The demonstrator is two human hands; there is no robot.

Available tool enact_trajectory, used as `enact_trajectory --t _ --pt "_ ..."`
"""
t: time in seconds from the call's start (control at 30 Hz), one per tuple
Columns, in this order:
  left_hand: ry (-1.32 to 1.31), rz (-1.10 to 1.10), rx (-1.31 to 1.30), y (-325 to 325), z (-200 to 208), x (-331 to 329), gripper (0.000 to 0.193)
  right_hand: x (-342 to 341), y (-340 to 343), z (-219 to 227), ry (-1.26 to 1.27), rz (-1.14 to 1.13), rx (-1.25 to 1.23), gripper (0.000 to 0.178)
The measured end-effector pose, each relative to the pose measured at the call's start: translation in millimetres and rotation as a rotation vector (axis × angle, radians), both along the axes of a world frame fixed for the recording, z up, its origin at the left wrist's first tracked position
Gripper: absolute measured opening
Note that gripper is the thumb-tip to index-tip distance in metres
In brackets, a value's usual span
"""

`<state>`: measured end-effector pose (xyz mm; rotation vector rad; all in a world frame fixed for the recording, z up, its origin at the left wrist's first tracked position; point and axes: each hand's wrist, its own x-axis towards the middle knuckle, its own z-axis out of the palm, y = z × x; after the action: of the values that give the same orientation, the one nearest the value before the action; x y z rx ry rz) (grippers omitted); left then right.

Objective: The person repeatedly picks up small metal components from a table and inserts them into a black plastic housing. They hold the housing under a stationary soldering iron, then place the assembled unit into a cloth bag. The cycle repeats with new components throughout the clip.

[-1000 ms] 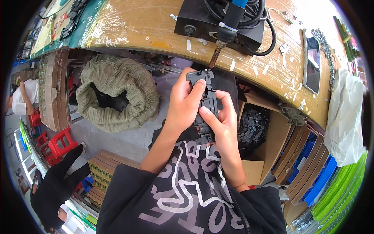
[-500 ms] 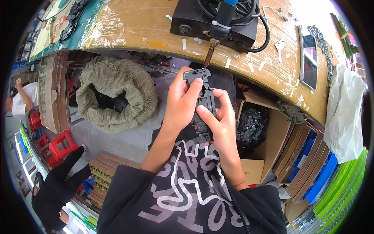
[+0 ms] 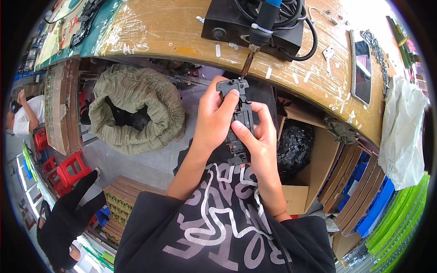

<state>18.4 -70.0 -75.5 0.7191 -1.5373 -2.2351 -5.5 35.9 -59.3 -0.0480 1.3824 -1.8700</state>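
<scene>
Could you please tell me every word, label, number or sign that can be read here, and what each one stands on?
Shirt: large grey letters, partly lost in folds; I don't copy out wording.
Box flap: faint marks, too small to read.
White bag: faint marks near its lower edge, too small to read.
Held black part: no lettering that I can make out.

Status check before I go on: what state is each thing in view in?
Black plastic part: held two-handed.
Left hand: gripping its far end.
Right hand: gripping nearer its middle.
Driver tool: bit at the part's far end; whether running, unclear.
Sack: open, rim rolled.
Cardboard box: open, holding black pieces.
Phone: flat on the bench; screen state unclear.
White bag: crumpled.
</scene>
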Motion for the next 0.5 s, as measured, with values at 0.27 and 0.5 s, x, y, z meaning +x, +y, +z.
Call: enact_trajectory --t 0.27,0.5 --pt "-0.010 0.007 -0.018 1.2 -4.7 4.2 0.005 1.7 2.7 -8.0 0.072 0.037 0.061 0.032" --pt "-0.015 -0.042 -0.024 -0.1 -3.7 4.8 0.013 5.1 -1.0 -3.4 0.022 -0.029 -0.016 0.032"
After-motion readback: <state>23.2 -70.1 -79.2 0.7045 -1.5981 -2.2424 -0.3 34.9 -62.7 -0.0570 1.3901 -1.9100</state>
